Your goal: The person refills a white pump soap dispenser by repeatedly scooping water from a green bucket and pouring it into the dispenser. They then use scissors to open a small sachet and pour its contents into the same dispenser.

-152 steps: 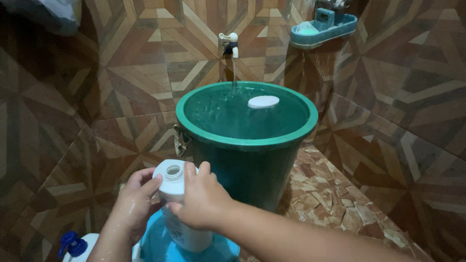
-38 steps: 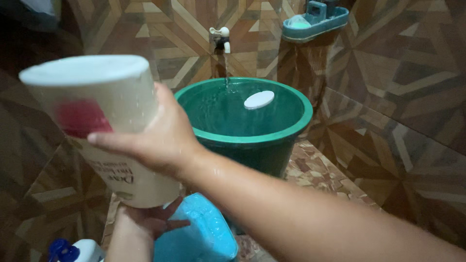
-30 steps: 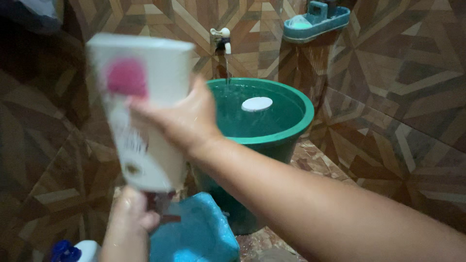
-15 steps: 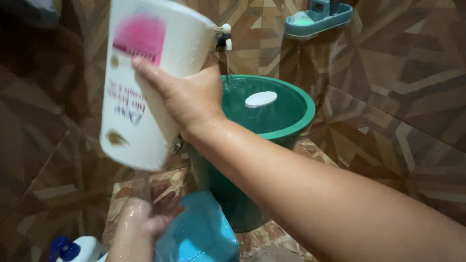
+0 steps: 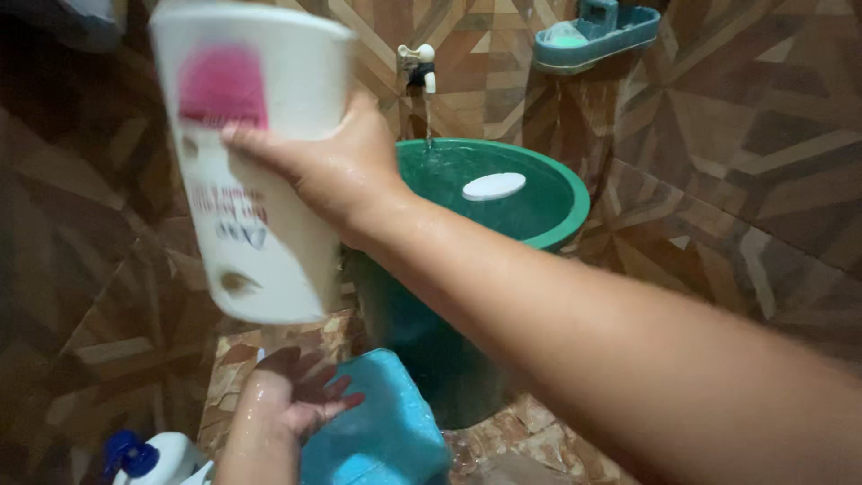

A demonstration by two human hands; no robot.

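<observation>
My right hand (image 5: 332, 171) grips a large white bottle (image 5: 251, 162) with a pink label, turned upside down with its mouth pointing down. Directly below the mouth, my left hand (image 5: 292, 400) is held palm up, wet, fingers apart and cupped, holding nothing solid. A blue plastic object (image 5: 377, 431) lies beside the left hand. Behind stands a green bucket (image 5: 566, 224) full of water, with a white oval thing (image 5: 494, 186) floating on it.
A white tap (image 5: 420, 63) on the tiled wall runs a thin stream into the bucket. A teal soap holder (image 5: 593, 31) hangs at the upper right. A white bottle with a blue cap (image 5: 148, 454) stands at the lower left. Brown patterned tiles cover walls and floor.
The right hand lifted the bottle off the floor, tipped it over and brought it upside down above the left hand, which opened palm up beneath it.
</observation>
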